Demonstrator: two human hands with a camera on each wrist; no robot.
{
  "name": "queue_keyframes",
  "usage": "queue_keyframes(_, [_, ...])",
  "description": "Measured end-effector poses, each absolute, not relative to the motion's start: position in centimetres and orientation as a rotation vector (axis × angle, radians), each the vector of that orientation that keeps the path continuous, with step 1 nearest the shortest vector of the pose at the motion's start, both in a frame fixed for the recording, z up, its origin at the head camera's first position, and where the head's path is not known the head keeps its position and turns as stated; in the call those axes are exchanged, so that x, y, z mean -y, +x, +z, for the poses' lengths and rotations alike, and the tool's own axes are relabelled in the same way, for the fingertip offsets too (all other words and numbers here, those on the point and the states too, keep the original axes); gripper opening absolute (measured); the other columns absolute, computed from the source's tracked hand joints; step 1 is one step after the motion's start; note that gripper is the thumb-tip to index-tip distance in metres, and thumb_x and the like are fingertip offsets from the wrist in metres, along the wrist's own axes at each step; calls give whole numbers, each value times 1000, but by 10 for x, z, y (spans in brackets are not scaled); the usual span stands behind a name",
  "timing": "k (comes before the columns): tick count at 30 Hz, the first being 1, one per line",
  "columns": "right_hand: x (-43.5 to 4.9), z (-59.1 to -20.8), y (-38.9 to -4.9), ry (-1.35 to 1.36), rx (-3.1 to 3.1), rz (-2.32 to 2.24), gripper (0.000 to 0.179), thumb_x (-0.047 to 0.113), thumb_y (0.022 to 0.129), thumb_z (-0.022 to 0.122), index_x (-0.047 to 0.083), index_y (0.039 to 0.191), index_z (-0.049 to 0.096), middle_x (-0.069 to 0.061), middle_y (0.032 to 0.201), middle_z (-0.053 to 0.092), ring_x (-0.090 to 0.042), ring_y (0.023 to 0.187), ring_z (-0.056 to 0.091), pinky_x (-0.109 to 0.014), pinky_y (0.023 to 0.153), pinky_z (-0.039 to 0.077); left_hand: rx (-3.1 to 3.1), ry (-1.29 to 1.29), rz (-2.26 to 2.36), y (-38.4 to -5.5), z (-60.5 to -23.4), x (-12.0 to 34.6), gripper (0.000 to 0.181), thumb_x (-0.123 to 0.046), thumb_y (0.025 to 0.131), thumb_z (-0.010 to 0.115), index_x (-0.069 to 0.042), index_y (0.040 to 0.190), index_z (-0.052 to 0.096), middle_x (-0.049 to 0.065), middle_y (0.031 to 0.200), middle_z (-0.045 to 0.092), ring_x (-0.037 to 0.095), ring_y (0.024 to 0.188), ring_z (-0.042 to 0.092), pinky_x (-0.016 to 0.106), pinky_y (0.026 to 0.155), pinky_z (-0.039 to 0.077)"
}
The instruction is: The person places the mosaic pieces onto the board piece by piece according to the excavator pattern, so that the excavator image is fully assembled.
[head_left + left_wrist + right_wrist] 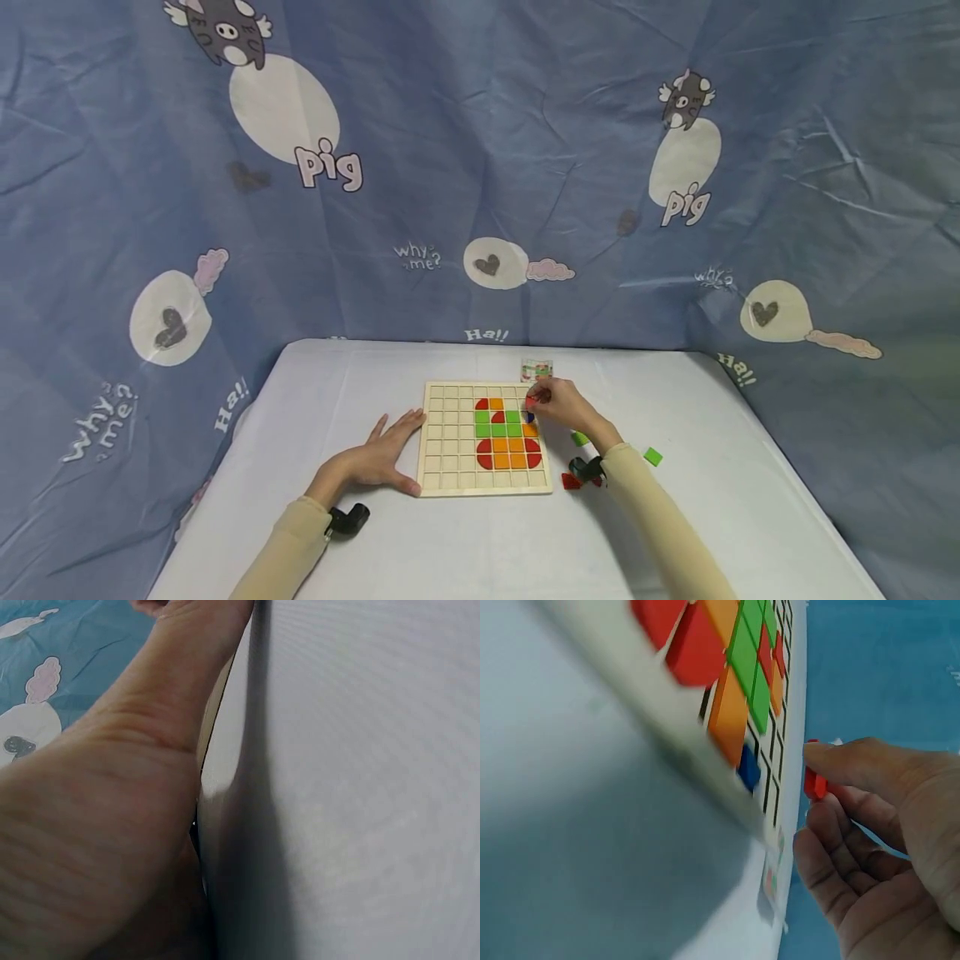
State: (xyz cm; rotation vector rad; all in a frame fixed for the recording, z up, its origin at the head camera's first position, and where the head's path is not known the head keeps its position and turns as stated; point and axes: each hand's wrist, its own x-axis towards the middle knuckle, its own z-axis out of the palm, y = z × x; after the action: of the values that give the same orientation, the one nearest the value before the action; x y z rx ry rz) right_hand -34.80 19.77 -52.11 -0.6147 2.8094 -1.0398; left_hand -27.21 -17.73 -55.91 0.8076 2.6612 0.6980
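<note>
A wooden grid board (450,450) lies on the table, its right part filled with red, orange and green tiles and one blue piece (748,768) near the right edge. My left hand (378,457) rests at the board's left side, fingers spread, thumb at the lower left corner and fingertips at the left edge. Over the board's upper right my right hand (562,406) pinches a small red tile (816,778) between thumb and forefinger. In the right wrist view the other fingers are loosely curled below it. The left wrist view shows mostly palm and white tabletop.
A small pattern card (536,370) lies behind the board's upper right corner. Loose green tiles (652,456) and red pieces (572,482) are scattered right of the board, partly under the right forearm. A blue printed curtain (487,200) hangs behind the white table (360,367).
</note>
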Motion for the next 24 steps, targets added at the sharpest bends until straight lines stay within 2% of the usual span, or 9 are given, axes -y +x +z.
queue_keyframes(10, [-173,-532,-368,-702,-2752,-928,12,8,82,75,7,94,74,-3,87,72,-7,73,62,-21,66,54,-2661,788,677,-274,-561,177,131,-71,63,74,-6,155,9,12,163,8,30,151,4,58,119,-9])
queue_keyframes(24, [-165,-527,-373,-518,-2664,-1005,12,8,82,75,4,93,70,-2,82,66,-8,71,56,-20,63,48,-2658,760,668,-273,-560,176,132,-71,61,75,-7,155,8,11,163,7,28,151,3,57,119,-10])
